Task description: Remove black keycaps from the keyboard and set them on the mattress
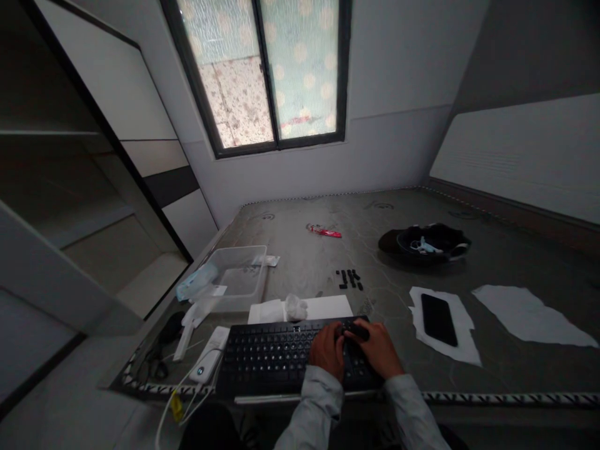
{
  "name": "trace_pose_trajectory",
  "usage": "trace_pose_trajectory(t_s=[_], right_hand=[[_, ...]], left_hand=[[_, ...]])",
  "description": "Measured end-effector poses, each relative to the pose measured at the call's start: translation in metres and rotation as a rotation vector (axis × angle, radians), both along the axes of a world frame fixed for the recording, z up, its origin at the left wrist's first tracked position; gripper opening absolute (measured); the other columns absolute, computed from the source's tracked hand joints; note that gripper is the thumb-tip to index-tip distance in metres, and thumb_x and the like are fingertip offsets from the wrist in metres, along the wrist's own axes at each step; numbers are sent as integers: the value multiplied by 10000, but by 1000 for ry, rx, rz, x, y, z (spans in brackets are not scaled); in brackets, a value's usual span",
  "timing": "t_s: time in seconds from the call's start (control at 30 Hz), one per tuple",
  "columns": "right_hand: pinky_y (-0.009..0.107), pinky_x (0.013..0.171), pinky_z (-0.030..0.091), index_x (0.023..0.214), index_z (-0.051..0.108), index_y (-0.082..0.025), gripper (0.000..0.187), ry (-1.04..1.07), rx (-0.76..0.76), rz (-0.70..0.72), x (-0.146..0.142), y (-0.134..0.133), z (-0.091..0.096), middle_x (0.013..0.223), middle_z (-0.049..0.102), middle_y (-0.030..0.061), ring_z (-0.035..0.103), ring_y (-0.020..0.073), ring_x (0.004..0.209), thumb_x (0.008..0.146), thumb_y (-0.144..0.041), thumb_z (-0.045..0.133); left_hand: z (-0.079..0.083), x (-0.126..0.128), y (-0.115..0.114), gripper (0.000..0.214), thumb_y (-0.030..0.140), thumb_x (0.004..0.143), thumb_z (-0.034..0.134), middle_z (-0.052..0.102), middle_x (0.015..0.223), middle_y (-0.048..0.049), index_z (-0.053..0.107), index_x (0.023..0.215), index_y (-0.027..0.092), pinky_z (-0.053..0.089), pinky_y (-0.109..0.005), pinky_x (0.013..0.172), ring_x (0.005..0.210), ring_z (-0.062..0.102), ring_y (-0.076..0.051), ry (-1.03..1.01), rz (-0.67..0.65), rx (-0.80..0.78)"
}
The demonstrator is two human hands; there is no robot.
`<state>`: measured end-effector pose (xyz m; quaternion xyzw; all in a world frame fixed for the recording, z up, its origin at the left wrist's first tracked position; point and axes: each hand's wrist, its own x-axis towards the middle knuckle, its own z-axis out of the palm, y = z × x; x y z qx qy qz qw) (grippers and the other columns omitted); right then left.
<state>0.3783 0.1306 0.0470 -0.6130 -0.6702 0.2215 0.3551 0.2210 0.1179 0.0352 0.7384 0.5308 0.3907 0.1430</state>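
Note:
A black keyboard [267, 353] lies along the front edge of the mattress, with both my hands over its right part. My left hand [327, 351] is closed, its bent fingers pressed together against the keys near the upper edge; whether anything is between them is hidden. Beside it, my right hand [375, 350] grips a small dark object [359, 330], too dim to name, near the keyboard's upper right corner. Several loose black keycaps [349, 279] lie in a cluster beyond the keyboard. White paper [328, 307] with a crumpled clear wrapper [295, 307] lies just behind it.
A clear plastic bin [239, 275] with a light blue packet [197, 281] stands at left. Near it is a white power strip [210, 355] with cords. To the right are a phone [438, 319] on paper, another sheet [529, 312] and a dark cap [426, 244]. A red packet [325, 232] lies farther back.

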Motion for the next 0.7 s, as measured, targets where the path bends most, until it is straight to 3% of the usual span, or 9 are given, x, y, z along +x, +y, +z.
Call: trace_pose_trajectory(t_s=[0.23, 0.47, 0.6, 0.7], right_hand=[[417, 888, 402, 829, 700, -259, 464, -30, 83, -195, 21, 15, -12, 874, 715, 60, 594, 271, 865, 847, -656, 461], [328, 686, 449, 943, 724, -207, 485, 96, -48, -491, 53, 75, -36, 887, 736, 99, 656, 285, 835, 768, -633, 573], [320, 686, 447, 934, 744, -224, 432, 1, -111, -433, 71, 122, -59, 873, 740, 94, 669, 282, 855, 769, -591, 587], [326, 706, 443, 966, 752, -236, 426, -96, -120, -380, 87, 157, -70, 836, 739, 87, 673, 276, 849, 802, -578, 559]], left_hand=[[5, 3, -3, 272, 158, 918, 430, 670, 1003, -75, 583, 1139, 203, 504, -355, 807, 908, 627, -220, 117, 2, 27], [5, 4, -7, 272, 155, 933, 426, 665, 1018, -49, 591, 1134, 235, 452, -372, 794, 903, 605, -226, 136, 16, -5], [3, 5, -6, 254, 143, 903, 467, 663, 979, -42, 615, 1078, 252, 442, -372, 750, 854, 599, -224, 126, -9, -48], [-11, 16, -4, 235, 164, 904, 469, 667, 906, -49, 640, 1022, 275, 432, -381, 695, 782, 591, -225, 112, 80, 5]])
